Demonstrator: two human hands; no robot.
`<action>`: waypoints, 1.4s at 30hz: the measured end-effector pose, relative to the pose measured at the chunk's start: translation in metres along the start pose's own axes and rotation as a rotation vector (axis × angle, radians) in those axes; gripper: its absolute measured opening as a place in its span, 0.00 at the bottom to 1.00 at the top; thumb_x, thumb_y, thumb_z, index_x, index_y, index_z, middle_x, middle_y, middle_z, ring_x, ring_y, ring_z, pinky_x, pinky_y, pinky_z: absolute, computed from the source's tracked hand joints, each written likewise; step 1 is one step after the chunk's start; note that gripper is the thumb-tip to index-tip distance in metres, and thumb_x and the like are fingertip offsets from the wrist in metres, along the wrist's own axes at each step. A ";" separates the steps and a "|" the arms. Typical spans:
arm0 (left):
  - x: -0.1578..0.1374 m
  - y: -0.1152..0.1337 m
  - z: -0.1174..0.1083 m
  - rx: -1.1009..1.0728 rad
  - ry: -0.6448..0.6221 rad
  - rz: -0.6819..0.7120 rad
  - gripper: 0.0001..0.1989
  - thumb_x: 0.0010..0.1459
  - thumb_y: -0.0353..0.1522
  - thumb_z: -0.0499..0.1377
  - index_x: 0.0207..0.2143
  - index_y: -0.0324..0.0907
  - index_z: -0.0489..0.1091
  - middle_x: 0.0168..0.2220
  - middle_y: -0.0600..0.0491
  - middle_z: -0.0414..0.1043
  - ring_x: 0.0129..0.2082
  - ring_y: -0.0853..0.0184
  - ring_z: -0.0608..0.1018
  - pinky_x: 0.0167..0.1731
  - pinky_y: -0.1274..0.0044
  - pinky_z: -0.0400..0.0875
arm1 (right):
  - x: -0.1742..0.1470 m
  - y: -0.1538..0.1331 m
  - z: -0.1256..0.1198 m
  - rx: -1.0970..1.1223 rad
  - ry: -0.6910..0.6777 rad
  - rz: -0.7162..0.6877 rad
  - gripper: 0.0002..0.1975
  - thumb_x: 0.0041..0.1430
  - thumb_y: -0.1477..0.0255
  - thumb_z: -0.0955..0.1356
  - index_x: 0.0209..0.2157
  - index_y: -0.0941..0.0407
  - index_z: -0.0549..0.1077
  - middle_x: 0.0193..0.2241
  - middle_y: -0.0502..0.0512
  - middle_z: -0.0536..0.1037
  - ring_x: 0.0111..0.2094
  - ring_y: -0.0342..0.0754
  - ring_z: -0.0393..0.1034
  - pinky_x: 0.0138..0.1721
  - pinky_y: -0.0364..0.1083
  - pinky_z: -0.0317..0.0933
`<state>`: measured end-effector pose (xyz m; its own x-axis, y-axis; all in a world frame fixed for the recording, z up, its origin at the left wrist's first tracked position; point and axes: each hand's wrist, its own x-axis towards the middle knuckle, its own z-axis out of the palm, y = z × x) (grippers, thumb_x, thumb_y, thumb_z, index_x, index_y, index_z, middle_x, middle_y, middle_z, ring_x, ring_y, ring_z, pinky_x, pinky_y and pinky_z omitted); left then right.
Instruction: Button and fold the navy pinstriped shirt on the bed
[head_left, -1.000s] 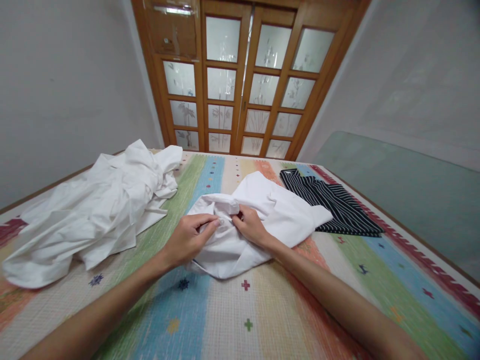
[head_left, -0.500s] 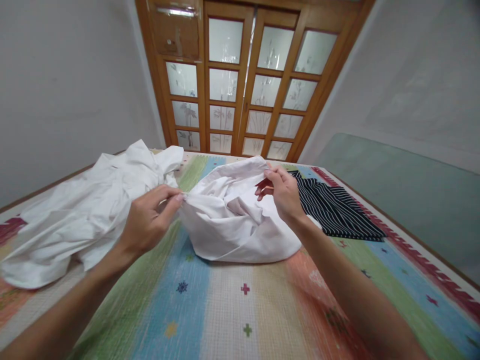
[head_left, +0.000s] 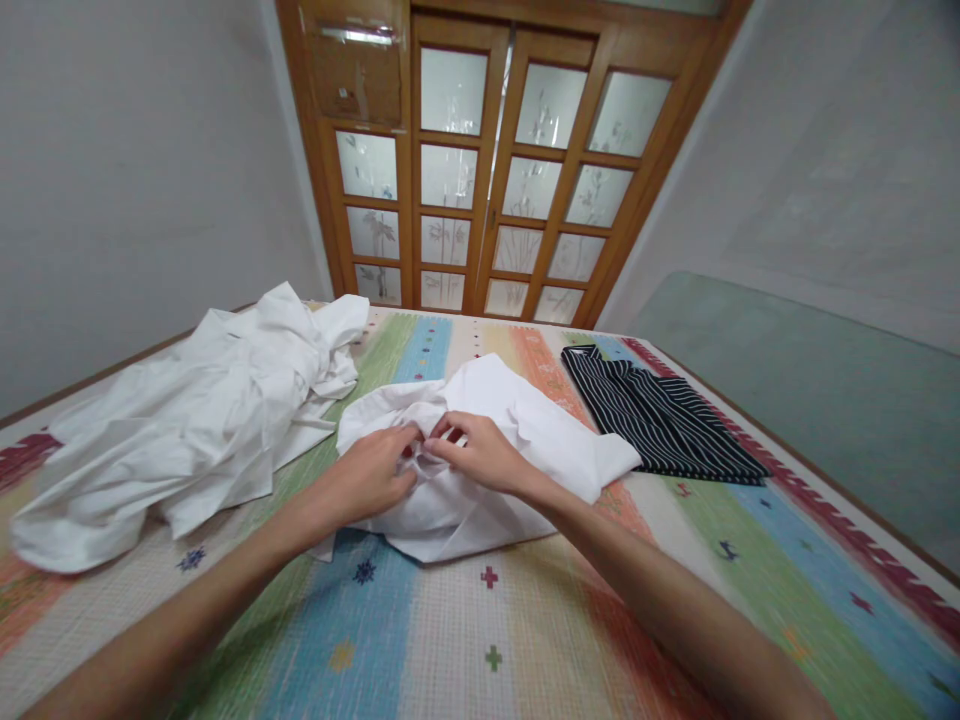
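A crumpled white shirt-like garment (head_left: 525,450) lies on the striped cloth in front of me, one end spreading to the right. At its near left part, my left hand (head_left: 379,468) pinches the fabric between curled fingers. Close beside it, almost touching, my right hand (head_left: 480,450) is closed on the same garment with thumb and fingertips. The bunched fabric partly hides the fingertips of both hands.
To the left lies a loose heap of white clothing (head_left: 202,410). A folded black garment with white stripes (head_left: 660,415) rests on the right. Under everything is a colourful striped cloth (head_left: 450,640). Wooden glass-paned doors (head_left: 487,180) stand behind, between pale walls.
My hands have come together from wide apart, my right hand moving left and down. The white garment's raised opening has dropped and gathered between them, and the striped garment is less covered.
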<state>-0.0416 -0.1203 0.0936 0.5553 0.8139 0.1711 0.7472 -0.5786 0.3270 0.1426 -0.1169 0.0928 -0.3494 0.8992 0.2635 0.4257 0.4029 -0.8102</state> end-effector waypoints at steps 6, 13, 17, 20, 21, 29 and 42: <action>-0.006 -0.015 0.012 -0.232 0.010 0.115 0.26 0.51 0.27 0.53 0.55 0.42 0.65 0.54 0.44 0.70 0.53 0.58 0.73 0.53 0.66 0.65 | -0.009 0.012 0.017 -0.243 -0.110 0.010 0.08 0.55 0.71 0.70 0.24 0.58 0.75 0.24 0.51 0.77 0.26 0.43 0.69 0.29 0.41 0.56; -0.007 -0.005 0.003 -0.397 0.144 0.012 0.19 0.51 0.28 0.54 0.47 0.42 0.70 0.43 0.50 0.78 0.43 0.63 0.78 0.46 0.72 0.69 | 0.005 0.025 0.029 0.220 -0.190 0.442 0.14 0.59 0.68 0.65 0.21 0.57 0.69 0.10 0.44 0.65 0.11 0.39 0.58 0.14 0.39 0.51; -0.008 -0.009 0.009 -0.362 0.211 0.008 0.16 0.52 0.30 0.55 0.44 0.40 0.71 0.41 0.49 0.77 0.39 0.64 0.77 0.42 0.74 0.70 | 0.005 0.027 0.029 0.358 -0.212 0.420 0.10 0.56 0.74 0.65 0.21 0.57 0.68 0.09 0.43 0.64 0.10 0.37 0.55 0.11 0.37 0.48; -0.007 -0.011 0.014 -0.287 0.261 -0.026 0.14 0.53 0.34 0.57 0.41 0.39 0.71 0.37 0.49 0.77 0.37 0.63 0.77 0.39 0.74 0.68 | 0.002 0.025 0.027 0.382 -0.180 0.362 0.09 0.55 0.75 0.65 0.21 0.57 0.67 0.10 0.42 0.65 0.10 0.37 0.55 0.11 0.37 0.48; -0.008 -0.011 0.015 -0.274 0.247 -0.044 0.12 0.54 0.35 0.57 0.39 0.39 0.72 0.35 0.49 0.77 0.36 0.63 0.77 0.38 0.74 0.68 | 0.001 0.024 0.026 0.393 -0.152 0.346 0.09 0.55 0.74 0.65 0.22 0.57 0.67 0.11 0.42 0.65 0.10 0.36 0.55 0.12 0.36 0.48; -0.007 -0.011 0.016 -0.358 0.088 -0.022 0.14 0.59 0.35 0.50 0.31 0.43 0.75 0.30 0.53 0.78 0.31 0.64 0.77 0.33 0.77 0.65 | -0.002 0.021 0.023 0.333 -0.133 0.290 0.09 0.56 0.72 0.66 0.23 0.57 0.66 0.14 0.43 0.65 0.14 0.37 0.58 0.14 0.37 0.51; -0.016 0.006 0.001 -0.492 -0.107 0.096 0.15 0.59 0.33 0.50 0.37 0.43 0.77 0.32 0.54 0.79 0.29 0.67 0.77 0.32 0.79 0.67 | -0.008 0.034 0.011 -0.471 -0.060 -0.223 0.05 0.58 0.75 0.63 0.27 0.57 0.67 0.27 0.54 0.73 0.28 0.44 0.63 0.32 0.43 0.55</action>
<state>-0.0457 -0.1371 0.0920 0.6665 0.7334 0.1338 0.4450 -0.5353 0.7179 0.1504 -0.1119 0.0572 -0.5154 0.7772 0.3610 0.6601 0.6287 -0.4112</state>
